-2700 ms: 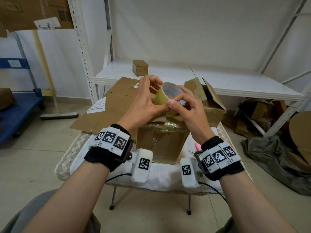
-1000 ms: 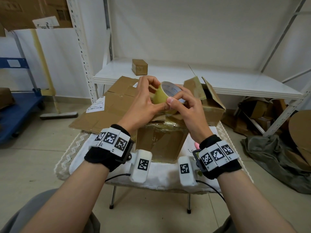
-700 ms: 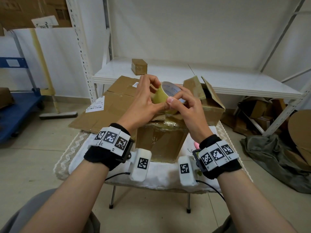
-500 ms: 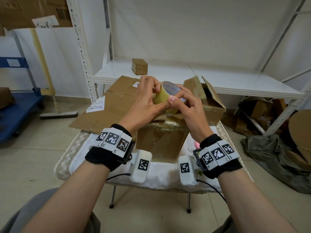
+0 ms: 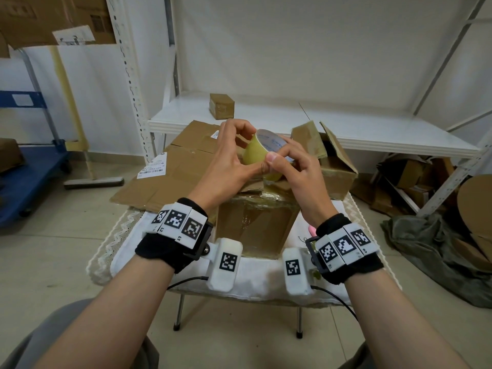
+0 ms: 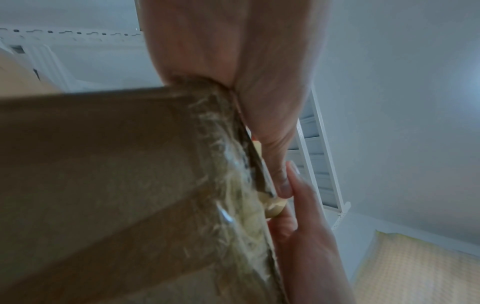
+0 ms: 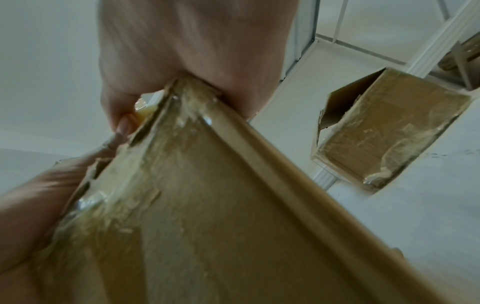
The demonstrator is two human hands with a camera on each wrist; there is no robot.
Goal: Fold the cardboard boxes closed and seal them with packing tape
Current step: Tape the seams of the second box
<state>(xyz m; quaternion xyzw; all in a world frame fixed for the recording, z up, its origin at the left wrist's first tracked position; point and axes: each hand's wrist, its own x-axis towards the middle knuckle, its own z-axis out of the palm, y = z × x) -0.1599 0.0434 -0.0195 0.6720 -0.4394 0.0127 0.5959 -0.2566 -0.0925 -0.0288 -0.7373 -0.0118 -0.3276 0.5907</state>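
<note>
Above the nearest cardboard box (image 5: pixel 255 225) on the small table (image 5: pixel 255 275): tape roll (image 5: pixel 257 150) gripped by curled left hand (image 5: pixel 229 161), right hand (image 5: pixel 295 169) pinching at its rim, likely to pick free the tape's end before sealing; second box (image 5: pixel 332 169) behind, flaps open.

White walls (image 5: pixel 306 43) all round, pale tiled floor (image 5: pixel 53 262) underneath. A white metal shelving unit (image 5: pixel 372 134) runs across the back, its perforated upright (image 5: pixel 127 75) rising on the left. Far left, a blue platform trolley (image 5: pixel 24 179) is parked. Low on the right, a grey-green cloth (image 5: pixel 426 243) slumps on the floor. Even, soft light throughout.
</note>
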